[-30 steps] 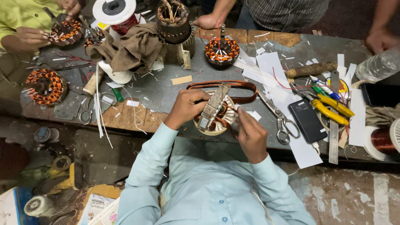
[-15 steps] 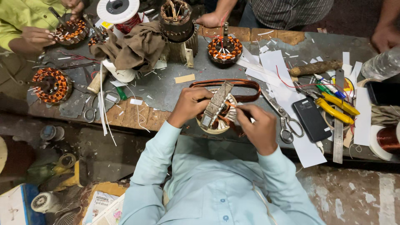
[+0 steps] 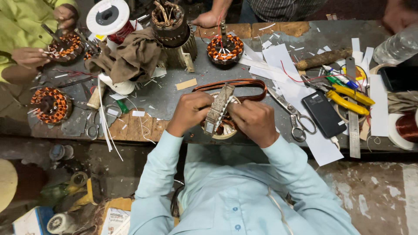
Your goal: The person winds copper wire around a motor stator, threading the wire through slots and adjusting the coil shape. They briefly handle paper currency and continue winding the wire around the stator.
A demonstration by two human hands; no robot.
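- The left hand [image 3: 189,112] is curled shut around the left rim of a round metal stator with copper windings [image 3: 222,126], which lies at the near edge of the grey worktable [image 3: 174,98].
- The right hand [image 3: 254,119] is closed on the stator's right side, fingers bent inward over it.
- Between both hands a flat grey metal block [image 3: 219,109] stands tilted across the stator.
- A loop of reddish copper wire [image 3: 237,85] lies just beyond the hands, touching the stator's far side.
- Steel scissors [image 3: 291,114] lie just right of the right hand.
- Further right rest a black phone [image 3: 324,114] and yellow-handled pliers [image 3: 348,95].
- Far left, another person's hands [image 3: 30,56] work on a second copper-wound stator [image 3: 65,47].
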